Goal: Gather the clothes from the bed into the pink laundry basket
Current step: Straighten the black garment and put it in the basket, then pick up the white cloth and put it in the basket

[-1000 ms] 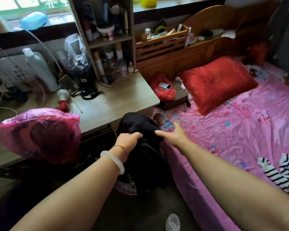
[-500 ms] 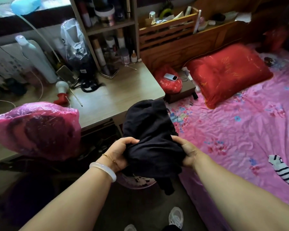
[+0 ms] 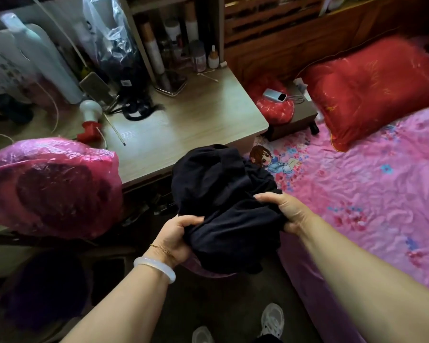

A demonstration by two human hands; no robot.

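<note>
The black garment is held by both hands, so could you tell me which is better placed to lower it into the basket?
Left, probably: the left hand grips the black garment right above the pink basket rim; the right hand is bedside.

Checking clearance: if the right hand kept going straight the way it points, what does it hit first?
The right hand points leftward into the black garment it grips; beyond that, probably the left hand. Depth unclear.

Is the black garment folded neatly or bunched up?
Bunched up. The black garment is a crumpled lump with uneven folds, gripped by the left hand and right hand.
</note>
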